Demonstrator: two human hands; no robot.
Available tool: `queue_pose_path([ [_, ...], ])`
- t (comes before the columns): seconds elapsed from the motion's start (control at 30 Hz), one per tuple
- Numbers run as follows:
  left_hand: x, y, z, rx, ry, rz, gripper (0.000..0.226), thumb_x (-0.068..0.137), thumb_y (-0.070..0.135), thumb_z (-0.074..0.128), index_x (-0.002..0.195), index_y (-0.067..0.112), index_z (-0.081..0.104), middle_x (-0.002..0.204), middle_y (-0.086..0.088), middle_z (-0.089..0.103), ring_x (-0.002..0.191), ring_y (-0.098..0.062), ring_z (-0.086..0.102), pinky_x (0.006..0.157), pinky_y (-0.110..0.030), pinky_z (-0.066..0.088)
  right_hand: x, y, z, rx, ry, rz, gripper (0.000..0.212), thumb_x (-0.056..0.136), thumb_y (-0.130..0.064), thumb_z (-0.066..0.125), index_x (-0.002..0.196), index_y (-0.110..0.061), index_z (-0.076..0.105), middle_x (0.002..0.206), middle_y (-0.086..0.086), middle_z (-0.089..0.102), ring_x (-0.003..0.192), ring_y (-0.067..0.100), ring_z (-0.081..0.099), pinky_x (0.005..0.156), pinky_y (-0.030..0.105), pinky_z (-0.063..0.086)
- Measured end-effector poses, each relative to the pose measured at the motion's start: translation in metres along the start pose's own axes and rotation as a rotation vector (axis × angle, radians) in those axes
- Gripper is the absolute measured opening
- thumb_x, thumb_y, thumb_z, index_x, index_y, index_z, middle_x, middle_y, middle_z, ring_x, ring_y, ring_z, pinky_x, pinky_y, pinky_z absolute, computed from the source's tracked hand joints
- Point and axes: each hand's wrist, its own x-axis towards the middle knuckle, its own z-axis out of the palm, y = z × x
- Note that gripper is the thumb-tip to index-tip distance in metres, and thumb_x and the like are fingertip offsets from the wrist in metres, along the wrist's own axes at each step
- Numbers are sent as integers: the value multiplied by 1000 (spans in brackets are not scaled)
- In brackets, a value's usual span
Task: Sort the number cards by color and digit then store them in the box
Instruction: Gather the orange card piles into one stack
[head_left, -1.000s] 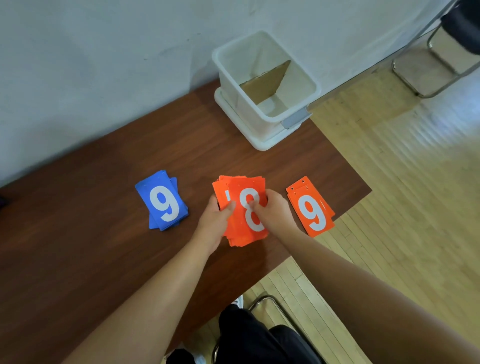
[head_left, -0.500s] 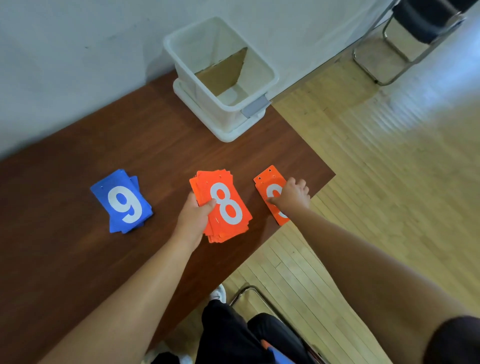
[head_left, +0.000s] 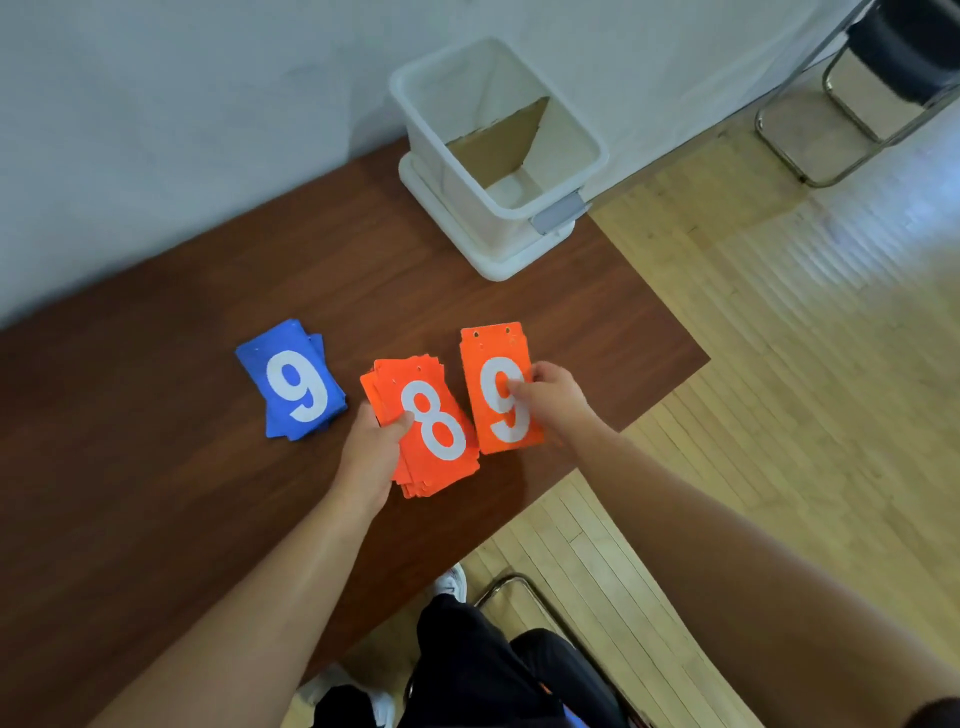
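The person wears black trousers (head_left: 467, 670) and white shoes (head_left: 453, 583), with both forearms (head_left: 260, 597) bare.

Left hand (head_left: 371, 447) grips the orange stack topped by an 8 (head_left: 423, 423), thumb across its left edge. Right hand (head_left: 553, 397) pinches the orange 9 cards (head_left: 498, 384) just beside it, their long edges nearly touching. The blue 9 pile (head_left: 291, 382) lies apart to the left on the brown table (head_left: 156, 467). The white box (head_left: 498, 150) stands at the far corner, a cardboard divider (head_left: 501, 143) inside.
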Motion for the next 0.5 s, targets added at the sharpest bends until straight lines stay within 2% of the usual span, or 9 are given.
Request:
queue_pose_path([
  [0.03, -1, 0, -8, -23, 5, -10, 50, 95, 26, 64, 141, 27, 47, 134, 0, 60, 117, -27, 61, 99, -55, 50, -9, -4, 13, 32, -69, -16, 26, 88, -29, 68, 108, -13, 63, 111, 4, 69, 96, 22, 67, 81, 40, 58],
  [0.1, -6, 2, -23, -112, -5, -17, 46, 96, 24, 62, 140, 25, 49, 131, -1, 63, 114, -27, 64, 99, -55, 50, -27, -10, 40, -68, -116, -111, 21, 89, -30, 68, 98, -13, 62, 99, 1, 69, 91, 19, 66, 74, 34, 57],
  [0.17, -11, 2, -35, -225, -23, 5, 39, 98, 22, 59, 137, 24, 54, 127, -3, 67, 109, -27, 67, 95, -53, 53, -39, -13, 69, -232, -107, -198, 32, 90, -38, 63, 110, -12, 59, 105, 2, 65, 96, 21, 62, 76, 32, 53],
  [0.23, -17, 3, -48, -286, -6, 33, 34, 100, 26, 56, 133, 24, 58, 122, -4, 70, 105, -27, 69, 93, -50, 55, -49, -19, 98, -261, -162, -210, 48, 91, -42, 60, 126, -11, 55, 120, 5, 62, 109, 24, 60, 89, 38, 52],
  [0.27, -19, 4, -56, -285, 16, 35, 33, 100, 31, 55, 133, 26, 58, 121, -4, 70, 104, -27, 70, 94, -51, 54, -54, -23, 111, -256, -205, -208, 49, 90, -41, 61, 128, -10, 55, 122, 5, 62, 111, 24, 60, 91, 38, 52],
  [0.37, -26, 1, -85, -246, 53, 59, 34, 98, 39, 57, 132, 31, 57, 119, -3, 71, 102, -26, 70, 93, -50, 55, -67, -31, 144, -250, -310, -214, 46, 89, -36, 65, 127, -11, 56, 121, 3, 63, 109, 22, 62, 82, 30, 50],
  [0.43, -31, -3, -108, -268, 66, 126, 37, 96, 28, 62, 132, 28, 55, 120, -4, 70, 101, -23, 71, 89, -45, 57, -77, -41, 158, -203, -370, -255, 36, 88, -29, 69, 118, -12, 61, 111, 1, 68, 100, 19, 66, 77, 28, 52],
  [0.5, -34, -5, -137, -274, 159, 196, 50, 90, 19, 70, 135, 26, 49, 126, -6, 66, 101, -17, 69, 83, -35, 56, -85, -50, 171, -225, -426, -341, 26, 85, -24, 72, 108, -15, 63, 101, -1, 71, 91, 17, 68, 77, 32, 56],
])
